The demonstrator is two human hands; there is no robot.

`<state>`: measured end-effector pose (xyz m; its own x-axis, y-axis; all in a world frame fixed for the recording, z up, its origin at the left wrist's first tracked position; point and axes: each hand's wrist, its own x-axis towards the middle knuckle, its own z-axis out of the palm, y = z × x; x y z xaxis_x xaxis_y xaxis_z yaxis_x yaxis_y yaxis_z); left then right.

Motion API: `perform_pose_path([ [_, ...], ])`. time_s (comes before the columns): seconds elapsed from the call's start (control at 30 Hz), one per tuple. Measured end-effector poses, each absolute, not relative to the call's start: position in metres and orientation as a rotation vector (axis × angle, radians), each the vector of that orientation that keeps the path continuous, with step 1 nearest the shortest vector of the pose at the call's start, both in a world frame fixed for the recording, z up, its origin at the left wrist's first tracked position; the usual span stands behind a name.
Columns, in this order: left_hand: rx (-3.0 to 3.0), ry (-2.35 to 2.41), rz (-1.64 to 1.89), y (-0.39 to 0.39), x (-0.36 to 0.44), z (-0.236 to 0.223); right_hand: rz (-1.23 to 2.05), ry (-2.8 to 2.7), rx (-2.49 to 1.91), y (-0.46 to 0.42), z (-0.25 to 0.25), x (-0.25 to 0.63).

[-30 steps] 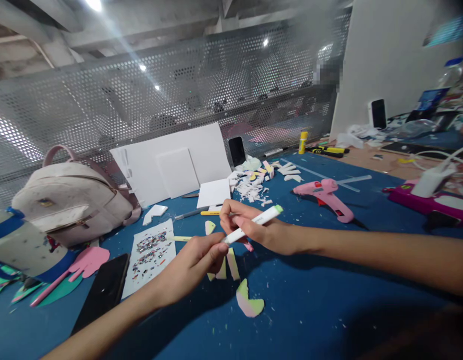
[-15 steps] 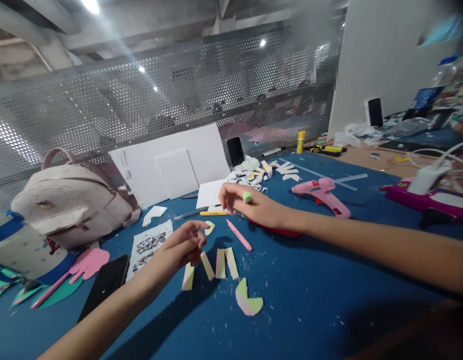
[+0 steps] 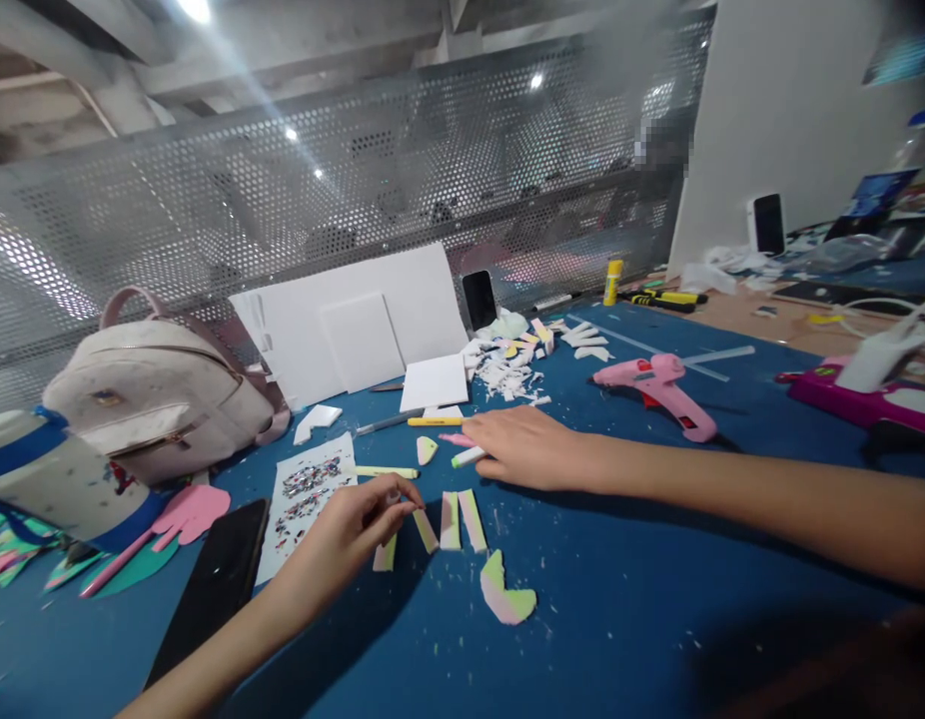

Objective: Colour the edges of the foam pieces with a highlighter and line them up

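Observation:
My right hand (image 3: pixel 526 446) lies low over the table, thumb and fingers closed around a white marker with a green end (image 3: pixel 469 456). A pink marker (image 3: pixel 457 439) pokes out from beneath the same fingers. My left hand (image 3: pixel 373 511) is curled, thumb and index finger pinched at the top end of a yellow-and-pink coloured strip (image 3: pixel 427 531); whether they grip it is unclear. Two similar strips (image 3: pixel 451 519) lie to its right, and another strip (image 3: pixel 385 555) is partly under the hand. A curved coloured piece (image 3: pixel 505 591) lies nearer me.
A yellow-green marker (image 3: pixel 384 471) and a yellow pen (image 3: pixel 435 421) lie beyond my hands. White scraps (image 3: pixel 507 371) are heaped farther back. At right are a pink glue gun (image 3: pixel 661 387) and purple power strip (image 3: pixel 844 394); at left, a phone (image 3: pixel 208 589) and backpack (image 3: pixel 163 389).
My right hand has come down onto the table with the green-ended marker, over the pink marker. My left hand has lowered toward the strips, its fingers drawing together. The yellow-green marker now shows.

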<state>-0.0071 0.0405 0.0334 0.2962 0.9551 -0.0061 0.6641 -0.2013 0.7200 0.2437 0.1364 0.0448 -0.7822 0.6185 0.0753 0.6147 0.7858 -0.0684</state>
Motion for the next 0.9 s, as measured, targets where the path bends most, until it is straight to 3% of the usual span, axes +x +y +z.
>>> perform_pose_path([
  [0.2, 2.048, 1.484, 0.593, 0.040, -0.007, 0.031, -0.068, -2.957, -0.623, 0.108, 0.061, 0.244],
  [0.6, 2.266, 1.366, 0.550, 0.032, 0.007, 0.036, -0.233, -2.989, -0.570, 0.092, 0.061, 0.237],
  [0.9, 2.310, 1.135, 1.006, 0.026, 0.023, 0.028, 0.012, -3.021, -0.468, 0.088, 0.067, 0.230],
])
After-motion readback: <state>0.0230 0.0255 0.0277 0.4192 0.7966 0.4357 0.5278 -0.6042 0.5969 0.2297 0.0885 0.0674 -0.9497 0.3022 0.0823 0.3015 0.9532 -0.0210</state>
